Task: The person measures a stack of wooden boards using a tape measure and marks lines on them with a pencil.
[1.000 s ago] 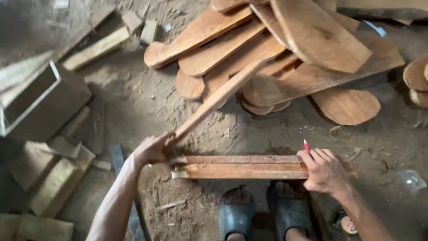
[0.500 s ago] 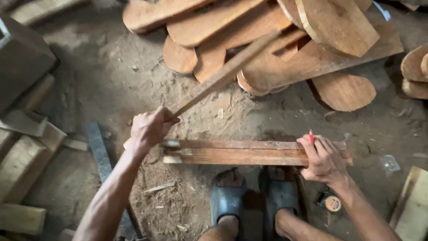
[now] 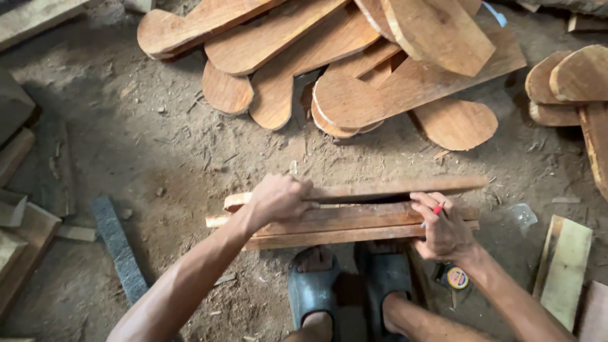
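A: Count?
B: Three long wood strips (image 3: 354,218) stacked flat on the dirt floor (image 3: 145,158), right in front of two grey sandals (image 3: 345,285). Roughly ten rounded paddle-shaped boards (image 3: 380,69) are piled beyond, overlapping, so the exact number is unclear.

A: Hands?
B: Left hand (image 3: 278,197) is closed over the top strip near its left end. Right hand (image 3: 444,229) presses on the strips' right end, fingers curled round a red pencil (image 3: 437,209).

A: Hidden?
B: Lower strips are partly covered by both hands. A round tape measure (image 3: 457,277) sits half behind the right wrist. More boards are cut off at the right edge.

A: Strips' look?
B: Reddish-brown, rough-sawn, narrow, ends uneven.
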